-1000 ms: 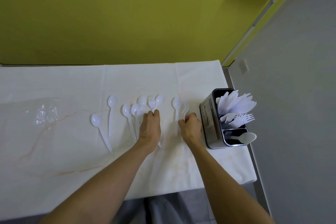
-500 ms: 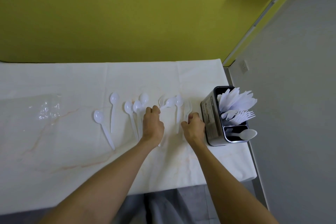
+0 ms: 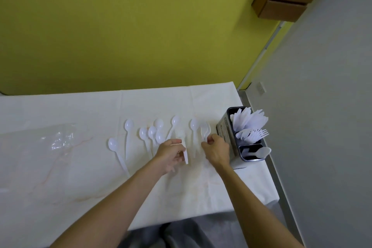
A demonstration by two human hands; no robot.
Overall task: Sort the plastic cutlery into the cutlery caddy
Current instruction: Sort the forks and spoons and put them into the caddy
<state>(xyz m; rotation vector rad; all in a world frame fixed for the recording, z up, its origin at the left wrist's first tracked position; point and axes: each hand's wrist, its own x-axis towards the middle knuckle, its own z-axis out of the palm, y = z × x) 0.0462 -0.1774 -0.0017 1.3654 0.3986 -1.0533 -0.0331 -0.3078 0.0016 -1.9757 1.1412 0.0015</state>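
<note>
Several white plastic spoons [image 3: 128, 125] lie in a row on the white table [image 3: 80, 177]. My left hand [image 3: 171, 153] grips the handle of a white cutlery piece [image 3: 186, 156] lifted off the table. Its head is blurred, and it looks like a fork. My right hand [image 3: 216, 149] pinches the handle of a white fork [image 3: 204, 133] whose tines point away from me, just left of the caddy. The metal cutlery caddy [image 3: 226, 133] stands at the table's right edge, with knives in its far compartment, forks in the middle one and a spoon [image 3: 262, 152] in the near one.
A crumpled clear plastic bag [image 3: 60, 141] lies on the table's left side. A yellow wall runs behind the table, and a grey wall stands close to the right of the caddy. The table's front edge is near my body.
My left hand took a cutlery piece from among the spoons and drew it back toward me, lifted. My right hand shifted slightly right, keeping its pinch on the fork by the caddy.
</note>
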